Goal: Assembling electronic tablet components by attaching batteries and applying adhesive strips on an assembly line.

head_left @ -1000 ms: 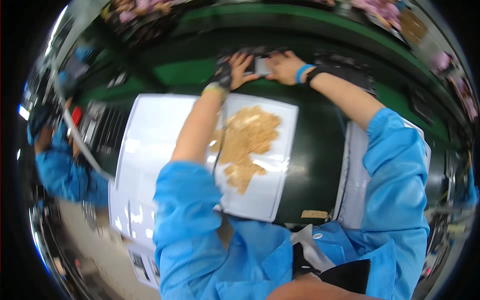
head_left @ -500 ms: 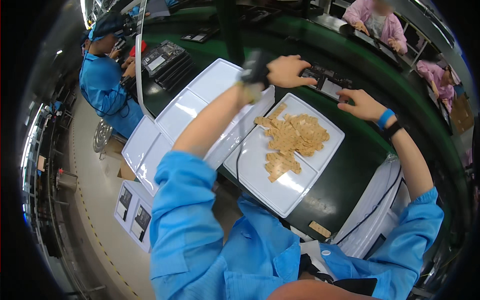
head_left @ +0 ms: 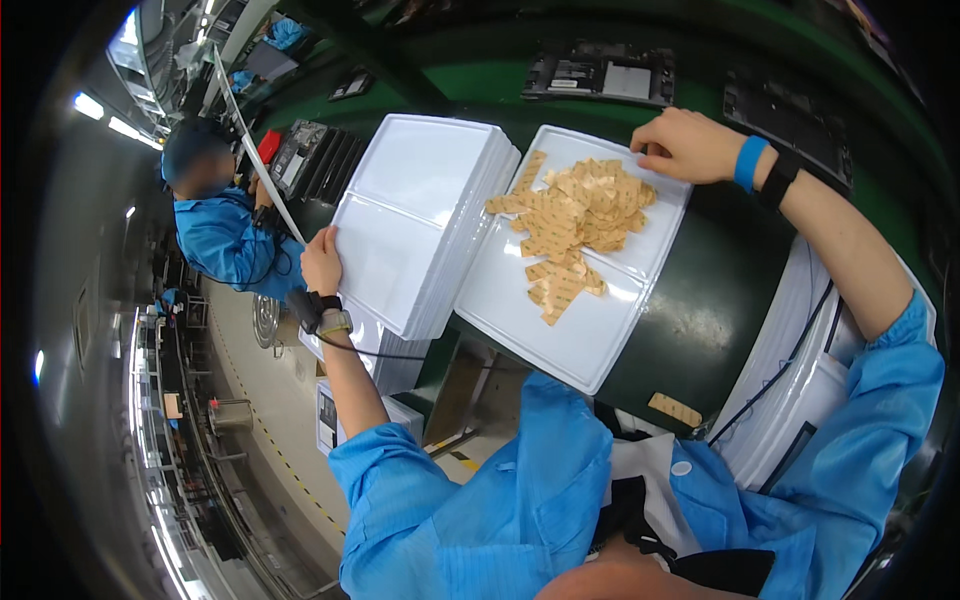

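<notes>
A white divided tray (head_left: 585, 368) lies in front of me with a heap of tan paper-like pieces (head_left: 590, 205) in it. My right hand (head_left: 690, 145), a blue band and a black band on its wrist, is at the tray's far right corner, fingers curled at the rim. To the left stands a stack of white trays (head_left: 400, 215). My left hand (head_left: 322, 264) grips the stack's left edge with bent fingers; its wrist carries a watch and a dark device with a cable. How many trays it holds cannot be seen.
Dark flat electronic assemblies (head_left: 600, 78) lie on the green bench beyond. A single tan strip (head_left: 675, 409) rests near the bench's front edge. More white trays (head_left: 775, 400) stand at the right. At the far left works a person in blue (head_left: 225, 235).
My left hand has swung from the far assembly back left to the tray stack. My right hand has moved from beside the assembly to the paper-filled tray's corner. The view has turned left.
</notes>
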The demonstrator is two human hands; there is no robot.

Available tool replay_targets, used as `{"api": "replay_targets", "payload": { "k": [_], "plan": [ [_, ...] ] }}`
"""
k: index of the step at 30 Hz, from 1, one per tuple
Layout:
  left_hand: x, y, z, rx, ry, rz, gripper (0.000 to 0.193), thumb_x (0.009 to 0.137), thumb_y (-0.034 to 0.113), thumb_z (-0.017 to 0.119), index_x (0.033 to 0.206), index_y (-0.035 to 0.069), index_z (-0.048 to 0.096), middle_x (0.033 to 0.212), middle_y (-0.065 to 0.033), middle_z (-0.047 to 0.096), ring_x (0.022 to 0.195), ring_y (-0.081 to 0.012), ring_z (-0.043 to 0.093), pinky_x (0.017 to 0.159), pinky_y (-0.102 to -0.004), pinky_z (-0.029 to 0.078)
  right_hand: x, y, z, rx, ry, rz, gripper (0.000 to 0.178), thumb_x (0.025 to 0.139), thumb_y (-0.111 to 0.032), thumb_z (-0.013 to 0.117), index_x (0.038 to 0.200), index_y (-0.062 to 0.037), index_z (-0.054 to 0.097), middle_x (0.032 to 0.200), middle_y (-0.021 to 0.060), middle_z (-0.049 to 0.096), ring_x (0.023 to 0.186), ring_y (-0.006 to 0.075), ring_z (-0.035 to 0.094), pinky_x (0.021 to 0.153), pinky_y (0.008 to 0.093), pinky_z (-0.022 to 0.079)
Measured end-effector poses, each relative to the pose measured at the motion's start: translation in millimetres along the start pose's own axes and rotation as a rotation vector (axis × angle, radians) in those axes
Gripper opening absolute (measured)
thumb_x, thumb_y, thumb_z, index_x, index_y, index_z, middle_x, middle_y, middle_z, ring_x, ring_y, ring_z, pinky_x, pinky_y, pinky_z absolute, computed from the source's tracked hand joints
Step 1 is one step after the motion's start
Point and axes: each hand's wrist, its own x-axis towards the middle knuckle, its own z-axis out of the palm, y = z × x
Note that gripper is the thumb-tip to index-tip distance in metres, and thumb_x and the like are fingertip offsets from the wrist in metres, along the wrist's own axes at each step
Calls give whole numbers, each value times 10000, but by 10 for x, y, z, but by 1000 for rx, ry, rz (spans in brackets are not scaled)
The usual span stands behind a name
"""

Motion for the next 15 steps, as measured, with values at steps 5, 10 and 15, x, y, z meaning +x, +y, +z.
{"api": "replay_targets", "payload": {
  "k": [5, 10, 15],
  "plan": [
    [-70, -392, -325, -391, 415, 82, 406, 1058, 331, 546, 1033, -46, 693, 889, -153, 727, 831, -214, 663, 809, -355, 528, 9, 66, 19, -25, -2, -28, 221, 925, -169, 661, 1043, 12, 709, 837, 159, 743, 761, 317, 711, 746, 394, 569],
    [-512, -788, -705, -883, 634, -321, 557, 1052, 436, 557, 751, -30, 610, 738, -79, 642, 699, -139, 587, 661, -327, 491, -89, 72, -30, 12, 45, 5, 202, 908, -175, 663, 993, 3, 711, 801, 162, 715, 764, 305, 695, 710, 401, 552],
    [-1603, -2510, 35, -571, 589, -714, 701, 905, 621, 695, 537, 90, 424, 516, -8, 435, 478, -130, 384, 451, -357, 326, -22, -39, 87, -2, 39, -75, 222, 919, -176, 657, 1013, 17, 711, 808, 167, 706, 744, 303, 671, 710, 399, 545]
  ]
}}
